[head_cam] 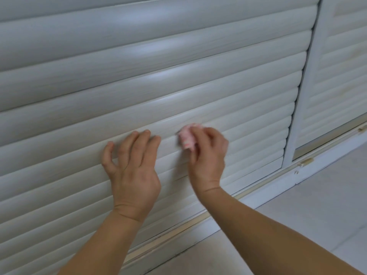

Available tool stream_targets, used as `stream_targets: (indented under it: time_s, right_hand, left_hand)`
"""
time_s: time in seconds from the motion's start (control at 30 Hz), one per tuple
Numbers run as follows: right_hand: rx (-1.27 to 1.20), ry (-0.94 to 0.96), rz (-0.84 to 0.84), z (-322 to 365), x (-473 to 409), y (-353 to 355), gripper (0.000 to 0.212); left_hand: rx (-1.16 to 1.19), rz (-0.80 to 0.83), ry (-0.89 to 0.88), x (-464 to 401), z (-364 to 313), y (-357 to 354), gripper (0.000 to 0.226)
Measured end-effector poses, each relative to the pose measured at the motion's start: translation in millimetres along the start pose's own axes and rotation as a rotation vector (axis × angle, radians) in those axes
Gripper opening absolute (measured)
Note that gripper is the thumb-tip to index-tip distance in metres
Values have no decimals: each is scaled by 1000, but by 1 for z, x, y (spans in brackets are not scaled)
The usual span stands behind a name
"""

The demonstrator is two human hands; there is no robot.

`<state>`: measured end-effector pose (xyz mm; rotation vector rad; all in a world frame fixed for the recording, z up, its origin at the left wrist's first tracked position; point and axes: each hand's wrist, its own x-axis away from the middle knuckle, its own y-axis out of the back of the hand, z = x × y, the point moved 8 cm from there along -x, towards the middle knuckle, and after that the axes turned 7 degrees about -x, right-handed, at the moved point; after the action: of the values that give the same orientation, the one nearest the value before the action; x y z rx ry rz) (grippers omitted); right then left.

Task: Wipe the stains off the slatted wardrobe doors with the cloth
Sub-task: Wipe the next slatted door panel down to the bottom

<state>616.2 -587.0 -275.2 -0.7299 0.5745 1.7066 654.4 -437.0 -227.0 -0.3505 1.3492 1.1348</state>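
A white slatted wardrobe door (pixel 139 82) fills most of the view. My right hand (pixel 208 155) grips a small bunched pink cloth (pixel 186 137) and presses it against a lower slat; the cloth and hand look blurred. My left hand (pixel 133 165) rests flat on the slats just left of the cloth, fingers spread and straight. Faint yellowish marks show on the lowest slats near the bottom rail.
A second slatted door (pixel 337 80) stands to the right behind a white frame post (pixel 303 100). The bottom sliding track (pixel 198 219) runs along the pale tiled floor (pixel 307 205), with a small metal fitting (pixel 306 161) on it.
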Motion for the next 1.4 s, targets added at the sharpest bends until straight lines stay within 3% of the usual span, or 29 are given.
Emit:
stream_targets:
  time_s: [0.07, 0.2, 0.5, 0.67, 0.8, 0.9, 1.03, 1.3, 1.4]
  right_hand:
    - [-1, 174, 62, 18, 6, -11, 24]
    - [6, 243, 48, 5, -9, 1, 25]
    - [-220, -542, -350, -107, -63, 72, 33]
    - [-271, -795, -377, -153, -56, 96, 34]
    - [-155, -711, -298, -140, -28, 73, 27]
    - [-267, -715, -205, -129, 6, 45, 13]
    - [-326, -664, -81, -119, 18, 39, 22]
    - [-292, -858, -364, -166, -34, 82, 26]
    - [-218, -858, -363, -170, -40, 89, 29]
  left_hand:
    - [43, 20, -73, -5, -16, -2, 43]
    - [122, 48, -137, -17, -46, -8, 44]
    - [194, 77, -222, -37, -96, -23, 50]
    - [176, 119, -266, -41, -105, -31, 53]
    - [137, 142, -301, -40, -104, -37, 52]
    - [126, 135, -301, -40, -105, -38, 51]
    - [123, 125, -293, -40, -106, -40, 49]
    - [120, 125, -332, -37, -101, -41, 54]
    - [158, 123, -346, -35, -92, -38, 55]
